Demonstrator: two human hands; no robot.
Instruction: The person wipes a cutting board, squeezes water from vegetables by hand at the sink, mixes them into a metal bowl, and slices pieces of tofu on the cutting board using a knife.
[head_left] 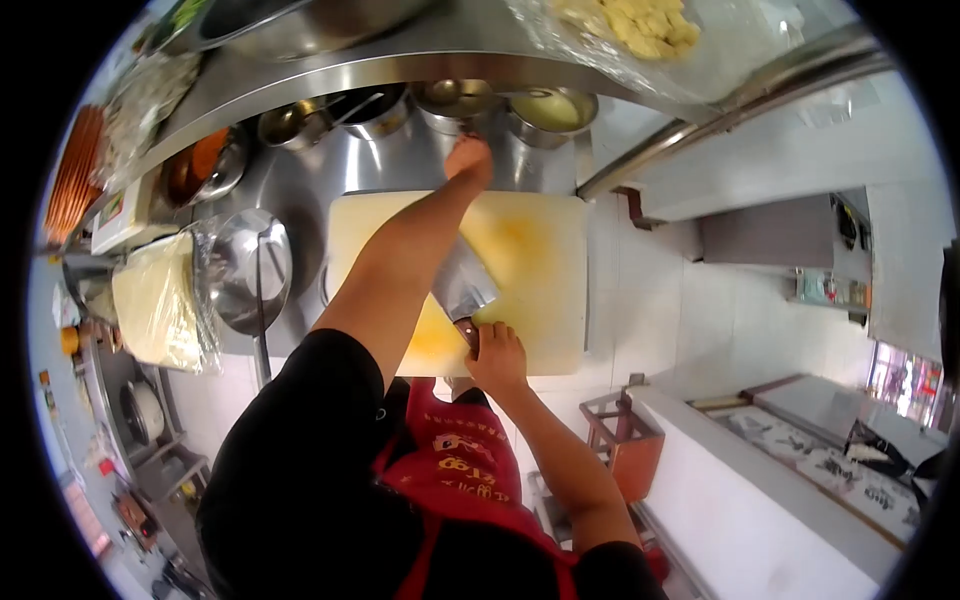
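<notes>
My right hand (497, 355) is wrapped round the dark handle of a cleaver (464, 284). The broad steel blade rests flat on or just above a pale cutting board (555, 340) with yellow stains. Across the board stretches my left arm, which covers part of the blade. My left hand (468, 158) is beyond the board's far edge, fingers drawn together at the front of a metal pot (440, 118). What the fingers pinch, if anything, is too small to make out.
Under a steel shelf (400, 62) stand several metal pots, including one of pale yellow contents (552, 110). Left of the board are a large ladle (262, 300) in a metal bowl (230, 270) and plastic-wrapped pale sheets (158, 305). A metal post (640, 160) rises at the right.
</notes>
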